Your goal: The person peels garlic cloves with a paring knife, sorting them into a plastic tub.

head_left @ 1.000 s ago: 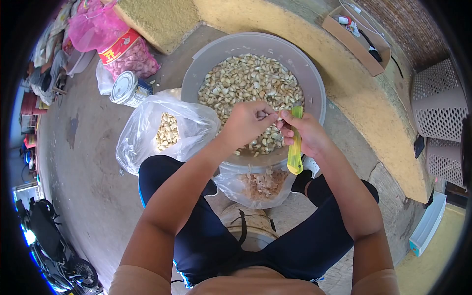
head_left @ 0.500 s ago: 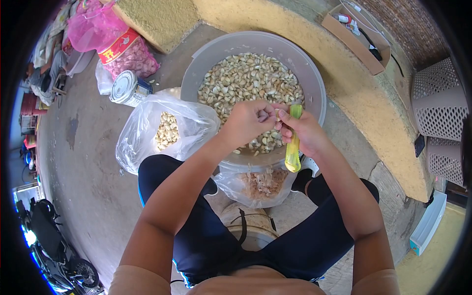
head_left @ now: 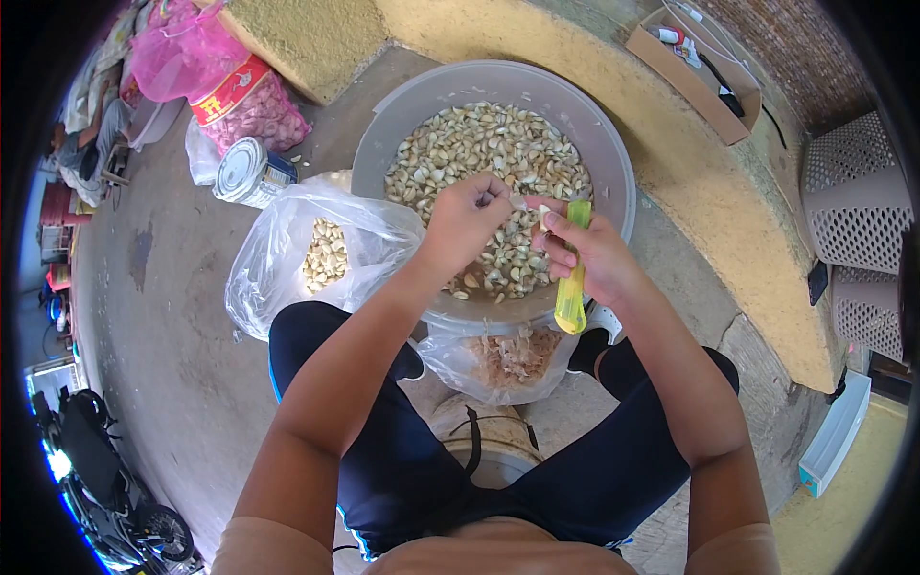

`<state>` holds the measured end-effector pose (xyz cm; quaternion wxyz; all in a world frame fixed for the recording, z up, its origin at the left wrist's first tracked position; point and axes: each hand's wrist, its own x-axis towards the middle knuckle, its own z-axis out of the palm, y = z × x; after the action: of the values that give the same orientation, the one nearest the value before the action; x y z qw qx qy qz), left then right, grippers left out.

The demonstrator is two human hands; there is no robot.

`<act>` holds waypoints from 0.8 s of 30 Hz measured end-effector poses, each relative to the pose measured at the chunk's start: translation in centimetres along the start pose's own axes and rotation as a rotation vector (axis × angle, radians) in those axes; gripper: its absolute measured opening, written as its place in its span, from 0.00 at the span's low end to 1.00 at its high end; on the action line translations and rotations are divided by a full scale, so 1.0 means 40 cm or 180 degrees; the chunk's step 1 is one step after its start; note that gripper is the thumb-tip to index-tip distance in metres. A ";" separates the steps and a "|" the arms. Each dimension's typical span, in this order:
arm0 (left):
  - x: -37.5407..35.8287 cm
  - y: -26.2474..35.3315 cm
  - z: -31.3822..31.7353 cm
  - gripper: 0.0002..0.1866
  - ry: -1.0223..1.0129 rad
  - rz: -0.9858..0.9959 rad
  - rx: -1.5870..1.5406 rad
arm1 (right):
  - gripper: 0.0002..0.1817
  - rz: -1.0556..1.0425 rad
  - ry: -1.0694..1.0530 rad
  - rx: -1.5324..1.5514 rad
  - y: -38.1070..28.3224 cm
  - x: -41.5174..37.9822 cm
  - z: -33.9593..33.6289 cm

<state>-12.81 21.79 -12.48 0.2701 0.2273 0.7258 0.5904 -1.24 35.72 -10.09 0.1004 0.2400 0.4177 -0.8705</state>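
A pale garlic clove [head_left: 544,217] is pinched between the thumb and fingers of my right hand [head_left: 606,259]. The same hand also grips a yellow-green handle [head_left: 570,311], which looks like a small knife's; no blade can be made out. My left hand [head_left: 465,218] is closed in a pinch just left of the clove, with a thin whitish bit of garlic skin [head_left: 518,202] at its fingertips. Both hands are above a large grey tub [head_left: 618,158] holding many unpeeled garlic cloves [head_left: 489,149] in water. Left of the tub, peeled cloves [head_left: 326,257] lie in a clear plastic bag [head_left: 264,264].
A bag of garlic skins [head_left: 503,364] sits between my feet, above a bucket [head_left: 489,431]. Left stand a can [head_left: 251,172] and a pink mesh sack [head_left: 254,110]. A yellow ledge [head_left: 690,201] borders the right, with a cardboard box [head_left: 685,81]. A motorcycle [head_left: 105,470] stands far left.
My left hand has drawn away from my right hand, left and slightly up, pulling a bit of skin off. The clove in my right hand now shows whiter.
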 end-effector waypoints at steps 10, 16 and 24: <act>-0.012 0.001 0.022 0.07 -0.0606 -0.0376 -0.0530 | 0.20 -0.0145 -0.0049 -0.0391 0.007 0.001 -0.007; -0.011 -0.009 0.031 0.09 -0.0636 -0.0127 -0.0405 | 0.21 -0.0328 0.0294 -0.1035 0.004 0.000 0.011; -0.016 0.013 0.025 0.06 -0.0546 -0.0102 -0.0115 | 0.20 -0.0385 0.0285 -0.1228 0.013 0.007 0.002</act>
<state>-11.64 22.21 -12.05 0.3448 0.2605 0.6928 0.5773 -1.30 35.34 -10.53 0.0733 0.2292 0.5944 -0.7673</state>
